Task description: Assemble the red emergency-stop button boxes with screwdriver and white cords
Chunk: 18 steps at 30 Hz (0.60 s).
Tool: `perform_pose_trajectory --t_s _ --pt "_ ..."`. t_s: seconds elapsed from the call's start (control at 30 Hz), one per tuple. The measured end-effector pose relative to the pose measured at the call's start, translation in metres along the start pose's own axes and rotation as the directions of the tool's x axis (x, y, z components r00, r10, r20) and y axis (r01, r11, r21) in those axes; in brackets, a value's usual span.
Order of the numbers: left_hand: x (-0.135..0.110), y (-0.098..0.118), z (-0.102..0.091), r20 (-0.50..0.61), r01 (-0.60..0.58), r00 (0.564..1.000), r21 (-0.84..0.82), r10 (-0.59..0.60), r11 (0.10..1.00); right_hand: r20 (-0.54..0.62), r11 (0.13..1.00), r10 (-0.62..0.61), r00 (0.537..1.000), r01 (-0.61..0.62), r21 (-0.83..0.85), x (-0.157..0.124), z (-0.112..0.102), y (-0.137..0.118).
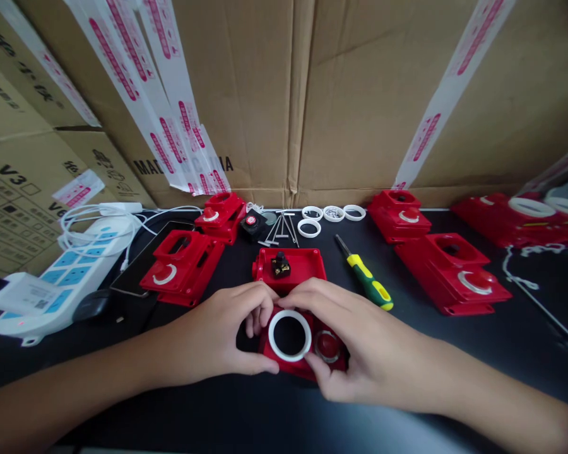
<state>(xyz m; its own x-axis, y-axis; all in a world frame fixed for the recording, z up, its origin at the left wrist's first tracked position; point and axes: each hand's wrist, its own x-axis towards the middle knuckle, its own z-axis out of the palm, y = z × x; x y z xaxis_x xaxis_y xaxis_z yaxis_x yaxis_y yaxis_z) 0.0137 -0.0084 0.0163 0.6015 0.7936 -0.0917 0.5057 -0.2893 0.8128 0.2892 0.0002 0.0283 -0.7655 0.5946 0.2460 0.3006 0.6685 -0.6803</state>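
Observation:
A red plastic cover (271, 362) with a round red knob (327, 347) at its right lies just in front of me. A white ring (273, 353) sits over its round opening. My left hand (227, 328) grips the cover's left side, thumb at the lower edge and fingers curled at the top. Across the ring reaches my right hand (360, 340), its thumb on the ring's lower right rim and its fingertips at the top rim. Directly behind the cover stands an open red box (305, 265) with a small black switch block (281, 265) inside.
A green and yellow screwdriver (370, 282) lies to the right. Behind are several white rings (309, 228) and metal rods (281, 230). Red assemblies stand left (182, 268) and right (449, 271). A white power strip (71, 277) is far left, before cardboard boxes (246, 94).

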Motion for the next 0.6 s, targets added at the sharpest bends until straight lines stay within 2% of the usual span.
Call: perform_pose_trajectory --t_s 0.17,0.37,0.53,0.6 --pt "-0.0014 0.0 0.0009 -0.01 0.06 0.998 0.001 -0.059 0.998 -0.028 1.0 -0.03 0.999 0.03 0.006 -0.0001 -0.0002 0.0002" --pt "-0.0012 -0.0001 0.0001 -0.003 0.051 0.999 0.015 -0.051 0.999 -0.013 1.0 0.007 1.0 -0.007 0.015 -0.0023 0.0001 0.0019" --pt "-0.0002 0.0015 -0.0005 0.011 -0.015 1.0 -0.011 0.015 1.0 0.013 0.997 0.061 0.998 -0.062 0.045 -0.0037 -0.0028 0.0073" --pt "-0.0001 0.001 0.0001 0.005 0.014 1.0 -0.017 -0.014 1.0 0.025 0.997 0.067 0.997 -0.068 0.042 -0.0041 -0.0026 0.0098"
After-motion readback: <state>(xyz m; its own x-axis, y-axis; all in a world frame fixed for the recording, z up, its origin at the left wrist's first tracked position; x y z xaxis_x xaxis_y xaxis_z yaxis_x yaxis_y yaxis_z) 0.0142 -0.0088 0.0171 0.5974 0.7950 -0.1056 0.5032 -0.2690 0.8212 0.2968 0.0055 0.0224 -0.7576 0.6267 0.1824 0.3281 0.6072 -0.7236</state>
